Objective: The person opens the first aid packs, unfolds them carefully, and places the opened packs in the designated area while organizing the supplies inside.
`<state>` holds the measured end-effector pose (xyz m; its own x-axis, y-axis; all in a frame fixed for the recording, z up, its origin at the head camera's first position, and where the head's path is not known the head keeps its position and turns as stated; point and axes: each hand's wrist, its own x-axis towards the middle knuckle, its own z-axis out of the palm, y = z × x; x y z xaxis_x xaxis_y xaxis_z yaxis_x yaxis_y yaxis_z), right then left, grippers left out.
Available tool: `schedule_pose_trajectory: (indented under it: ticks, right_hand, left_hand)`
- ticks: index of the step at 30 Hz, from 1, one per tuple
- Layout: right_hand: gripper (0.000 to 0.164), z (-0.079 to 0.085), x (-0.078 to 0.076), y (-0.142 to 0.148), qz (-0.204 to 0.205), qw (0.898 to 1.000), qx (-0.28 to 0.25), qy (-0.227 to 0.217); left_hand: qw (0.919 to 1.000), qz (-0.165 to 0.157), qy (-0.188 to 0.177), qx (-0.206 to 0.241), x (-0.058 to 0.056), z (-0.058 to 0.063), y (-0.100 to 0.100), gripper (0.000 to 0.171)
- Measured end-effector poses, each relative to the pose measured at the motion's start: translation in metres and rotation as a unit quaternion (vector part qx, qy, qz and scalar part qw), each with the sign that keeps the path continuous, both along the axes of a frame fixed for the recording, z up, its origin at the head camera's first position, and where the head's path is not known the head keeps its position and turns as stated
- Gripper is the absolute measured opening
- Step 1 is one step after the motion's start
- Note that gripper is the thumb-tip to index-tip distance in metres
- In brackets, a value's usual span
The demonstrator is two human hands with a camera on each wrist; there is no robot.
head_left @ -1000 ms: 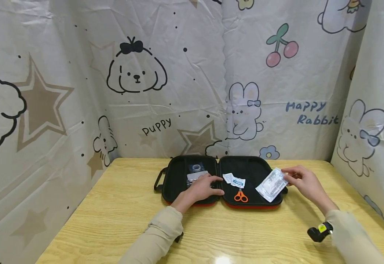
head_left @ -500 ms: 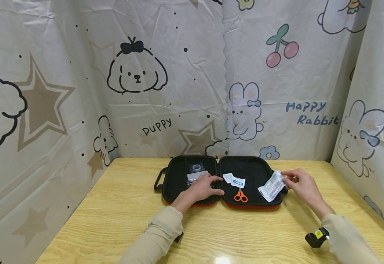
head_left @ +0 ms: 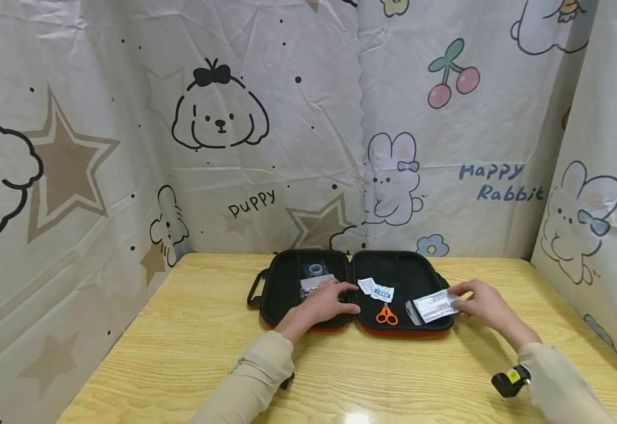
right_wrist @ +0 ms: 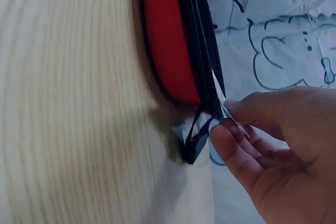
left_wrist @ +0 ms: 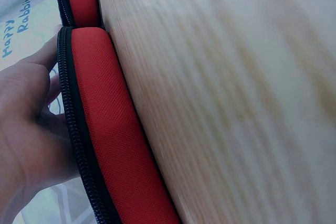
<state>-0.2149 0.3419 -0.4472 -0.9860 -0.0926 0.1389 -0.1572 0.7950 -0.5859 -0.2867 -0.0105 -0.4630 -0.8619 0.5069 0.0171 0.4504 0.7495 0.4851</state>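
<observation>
An unzipped red case with black lining (head_left: 281, 282) lies flat on the table, its two halves side by side. My left hand (head_left: 324, 303) is over the left half, fingers loosely spread, thumb near the hinge. Beneath its fingers is a pale packet (head_left: 316, 282), partly hidden. A roll of tape (head_left: 316, 270) lies in a clear bag behind it. With thumb and fingers my right hand (head_left: 480, 303) pinches the right end of a silvery-white flat packet (head_left: 435, 305) over the right half. Orange-handled scissors (head_left: 386, 317) and small white-and-blue sachets (head_left: 382, 292) lie left of that packet.
A carry handle (head_left: 255, 290) sticks out at the case's left side, and a black strap loop (right_wrist: 194, 142) hangs at its right end. Behind the table stands a printed cloth backdrop (head_left: 308, 147). Wood-grain tabletop (head_left: 372, 377) extends in front of the case.
My right hand has come slightly down, and the silvery packet has turned from a slant to nearly level, lower over the case's right half. My left hand has stayed in place.
</observation>
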Motion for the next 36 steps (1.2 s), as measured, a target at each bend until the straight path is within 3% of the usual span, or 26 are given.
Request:
schedule_pose_trajectory:
  ticks: [6,10,16,21,32,36]
  right_hand:
    - [0.013,0.000,-0.004,-0.023,0.027,0.998,0.052,0.028]
    - [0.006,-0.005,-0.007,-0.036,0.045,0.996,0.076,0.023]
    - [0.006,-0.013,-0.009,-0.050,0.042,0.995,0.085,-0.014]
    - [0.008,-0.014,-0.011,-0.057,0.049,0.996,0.074,-0.019]
    - [0.008,-0.002,-0.010,-0.062,0.033,0.995,0.089,0.022]
    - [0.010,0.004,-0.010,-0.070,0.048,0.995,0.082,0.025]
  left_hand:
    - [1.0000,0.000,0.005,0.000,0.000,0.000,0.000,0.056]
    - [1.0000,-0.001,0.005,0.001,0.000,0.000,0.000,0.055]
    - [0.9999,-0.002,0.009,-0.007,0.001,-0.001,0.002,0.055]
    - [0.9999,0.001,0.007,-0.007,0.001,0.000,0.002,0.055]
    - [0.9999,0.004,0.006,-0.007,0.001,0.002,0.001,0.055]
    - [1.0000,0.004,0.006,-0.006,0.001,0.000,0.001,0.055]
